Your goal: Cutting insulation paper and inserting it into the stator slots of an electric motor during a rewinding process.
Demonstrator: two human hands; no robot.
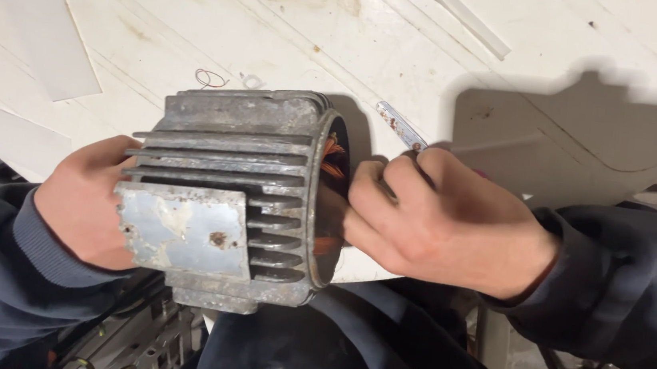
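A finned grey metal motor housing (235, 192) lies on its side at the near edge of a white table (295, 29), its open end facing right. Orange copper windings (334, 161) show inside that opening. My left hand (86, 201) grips the housing's closed left end. My right hand (429, 218) is closed around a thin metal tool (400, 126) whose scratched blade sticks up and left from the fist; the fingertips press at the rim of the opening. A flat square plate (183, 231) on the housing faces me.
A small loop of thin wire (210, 78) lies on the table behind the housing. A white strip (473, 22) rests at the far right. White panels (45, 37) lie at the left. Dark machine parts (144, 343) sit below the table edge.
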